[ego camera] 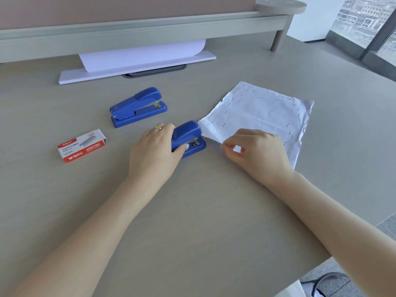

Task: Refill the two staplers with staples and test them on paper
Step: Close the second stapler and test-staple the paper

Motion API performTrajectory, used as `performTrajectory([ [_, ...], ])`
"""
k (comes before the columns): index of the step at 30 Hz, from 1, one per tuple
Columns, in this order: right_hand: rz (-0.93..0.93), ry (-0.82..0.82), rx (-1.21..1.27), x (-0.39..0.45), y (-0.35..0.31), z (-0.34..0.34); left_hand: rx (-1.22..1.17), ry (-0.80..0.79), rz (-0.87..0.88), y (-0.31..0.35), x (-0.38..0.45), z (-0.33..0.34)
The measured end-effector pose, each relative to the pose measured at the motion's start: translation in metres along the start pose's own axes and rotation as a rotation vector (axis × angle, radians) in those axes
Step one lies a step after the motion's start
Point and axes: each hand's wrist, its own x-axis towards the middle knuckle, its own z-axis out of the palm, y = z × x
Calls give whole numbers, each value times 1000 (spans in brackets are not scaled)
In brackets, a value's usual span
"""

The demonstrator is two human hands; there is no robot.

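Two blue staplers sit on the grey desk. My left hand (pixel 155 146) grips the near stapler (pixel 189 136) from its rear, thumb on its side. My right hand (pixel 255 151) pinches the lower left edge of a crumpled white paper (pixel 263 112) dotted with several staples. The paper's corner lies right at the near stapler's mouth; I cannot tell whether it is inside. The far stapler (pixel 138 106) rests closed and untouched behind. A red and white staple box (pixel 82 145) lies to the left, its right end open.
A white board (pixel 137 67) with a curled white sheet (pixel 143 54) on it lies at the back under a grey shelf (pixel 150 28). The desk (pixel 192 211) edge runs along the right, with floor and a window beyond.
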Motion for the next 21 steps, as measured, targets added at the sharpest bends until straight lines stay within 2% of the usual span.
performTrajectory([
  [5,-120,-43,-44,-2,-9,9,-1,-5,-15,3,-1,-2],
  [13,-149,-12,-59,1,-22,14,-9,-28,-34,5,-1,-3],
  [15,-63,-62,-60,2,-24,11,-17,-27,-31,5,-1,-3],
  [18,196,-293,-40,1,-20,5,-18,-24,-33,4,0,-3],
  [21,198,-277,-1,-3,-15,7,-16,-23,-36,4,-1,-2],
])
